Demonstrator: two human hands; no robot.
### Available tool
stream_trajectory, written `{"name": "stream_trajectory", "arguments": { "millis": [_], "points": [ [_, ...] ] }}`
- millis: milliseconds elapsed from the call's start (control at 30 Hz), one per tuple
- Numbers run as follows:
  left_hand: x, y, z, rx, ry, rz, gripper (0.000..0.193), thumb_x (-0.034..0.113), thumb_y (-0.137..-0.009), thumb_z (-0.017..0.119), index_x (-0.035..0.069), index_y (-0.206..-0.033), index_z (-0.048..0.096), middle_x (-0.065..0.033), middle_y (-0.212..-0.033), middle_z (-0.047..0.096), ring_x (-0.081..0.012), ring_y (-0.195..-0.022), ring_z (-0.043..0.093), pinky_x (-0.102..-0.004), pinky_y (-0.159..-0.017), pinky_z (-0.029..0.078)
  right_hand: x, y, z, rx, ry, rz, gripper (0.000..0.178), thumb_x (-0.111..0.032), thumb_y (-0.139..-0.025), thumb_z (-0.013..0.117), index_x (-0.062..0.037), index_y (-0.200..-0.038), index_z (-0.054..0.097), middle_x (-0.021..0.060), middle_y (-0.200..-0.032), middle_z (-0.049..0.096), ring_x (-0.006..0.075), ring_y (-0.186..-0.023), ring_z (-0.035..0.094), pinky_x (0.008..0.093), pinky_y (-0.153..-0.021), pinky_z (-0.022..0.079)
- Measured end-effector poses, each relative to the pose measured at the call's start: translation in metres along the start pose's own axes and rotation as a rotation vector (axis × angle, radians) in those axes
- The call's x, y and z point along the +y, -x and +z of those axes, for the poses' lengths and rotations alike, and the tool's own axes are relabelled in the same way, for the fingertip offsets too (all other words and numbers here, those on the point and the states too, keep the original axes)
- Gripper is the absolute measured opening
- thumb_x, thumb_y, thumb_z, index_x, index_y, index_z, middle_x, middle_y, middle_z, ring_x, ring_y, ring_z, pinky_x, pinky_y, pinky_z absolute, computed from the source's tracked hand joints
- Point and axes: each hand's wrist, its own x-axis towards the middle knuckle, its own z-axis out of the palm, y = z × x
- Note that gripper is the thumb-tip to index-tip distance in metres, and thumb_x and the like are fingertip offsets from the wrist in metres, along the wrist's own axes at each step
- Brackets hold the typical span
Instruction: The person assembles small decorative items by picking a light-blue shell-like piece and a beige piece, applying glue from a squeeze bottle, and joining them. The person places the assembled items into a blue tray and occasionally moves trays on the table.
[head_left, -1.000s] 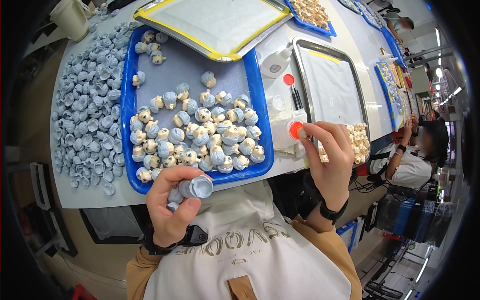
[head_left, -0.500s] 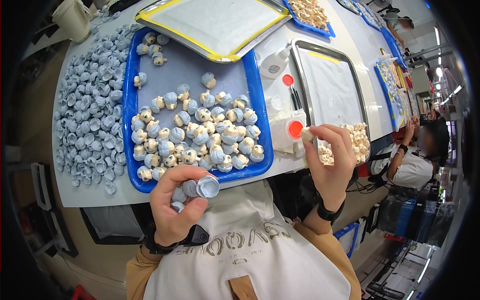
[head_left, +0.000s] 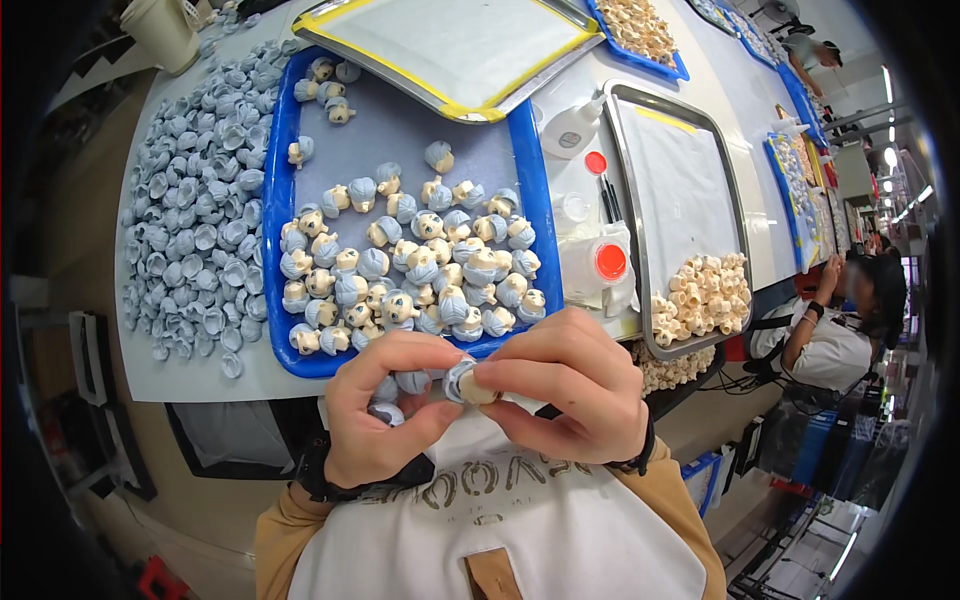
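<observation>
In front of my apron, just off the table's near edge, my two hands meet. Pinched in my left hand (head_left: 378, 428) is a blue-grey doll hair piece (head_left: 456, 380), a hollow cup; more such pieces (head_left: 411, 381) are tucked in its palm and fingers. My right hand (head_left: 575, 392) grips a cream doll face piece (head_left: 480, 391) against that cup's opening. How deep it sits is hidden by my fingers. Just beyond lies a blue tray (head_left: 541, 185) with many small doll heads (head_left: 432, 226) wearing blue-grey hair.
Loose hair pieces (head_left: 190, 230) are heaped at the left. On the right, a metal tray (head_left: 737, 200) holds cream face pieces (head_left: 700, 295). Between the trays stand a white bottle (head_left: 572, 130) and a red-lidded jar (head_left: 610, 262). A paper-lined tray (head_left: 440, 45) overlaps the blue tray's far end. A co-worker (head_left: 835, 330) sits at right.
My right hand has come left from beside the metal tray, bringing the cream face piece to the hair piece in my left hand. The view has shifted slightly.
</observation>
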Motion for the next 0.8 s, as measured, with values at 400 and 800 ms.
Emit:
{"name": "stream_trajectory", "arguments": {
  "millis": [400,800],
  "points": [
    [-0.001,0.006,-0.004,0.011,-0.006,-0.010,0.031,0.007,-0.071,0.072,0.001,-0.097,0.058,-0.0059,-0.088,0.062,-0.0089,-0.076,0.055,-0.0214,-0.064,0.043,-0.003,-0.001,0.002,-0.115,-0.040,0.027,0.049,-0.018,-0.057,0.078,-0.0015,-0.101,0.063,0.0061,-0.084,0.060,0.0190,-0.069,0.054,0.0289,-0.057,0.042],
    [-0.002,0.011,-0.034,0.517,0.657,0.266,0.030,-0.003,-0.072,0.043,0.001,-0.101,0.043,-0.0084,-0.095,0.040,-0.0103,-0.061,0.035,-0.0210,-0.050,0.031,0.022,-0.013,0.022,0.056,0.399,0.074,0.038,-0.022,-0.065,0.071,-0.0025,-0.095,0.058,0.0053,-0.086,0.055,0.0222,-0.070,0.050,0.0327,-0.060,0.039]
  ]
}}
